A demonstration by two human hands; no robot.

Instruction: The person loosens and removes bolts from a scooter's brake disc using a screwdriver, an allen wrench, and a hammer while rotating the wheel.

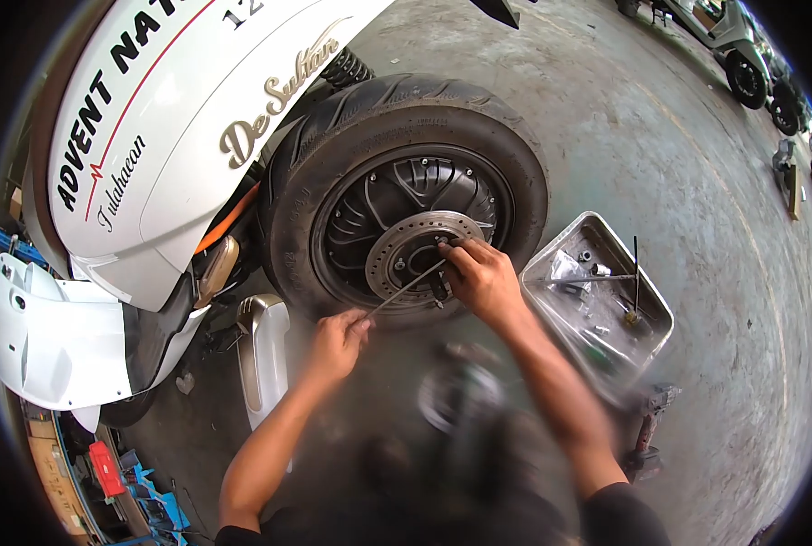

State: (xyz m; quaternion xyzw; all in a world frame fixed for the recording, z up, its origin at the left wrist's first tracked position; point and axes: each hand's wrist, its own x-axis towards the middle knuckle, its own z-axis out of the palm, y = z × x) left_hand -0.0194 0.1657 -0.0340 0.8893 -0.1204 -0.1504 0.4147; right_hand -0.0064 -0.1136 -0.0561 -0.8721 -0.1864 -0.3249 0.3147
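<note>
My left hand (340, 344) is closed around the lower end of a thin metal rod (406, 289), which looks like a long hex key. The rod slants up across the brake disc (384, 259) to the fingers of my right hand (480, 276). Those fingers are pinched at the rod's upper end, close to a bolt by the hub centre; the exact contact is hidden. The disc sits on the black wheel hub (406, 191), inside a scooter's rear tyre (310, 182). A dark axle stub (438, 289) sticks out below my right fingers.
The white scooter body (178, 118) rises at left, with a white-and-bronze panel (264, 355) below it. A metal tray (662, 318) of loose parts and tools lies at right, near a power tool (647, 432). Another scooter (742, 68) stands farther back.
</note>
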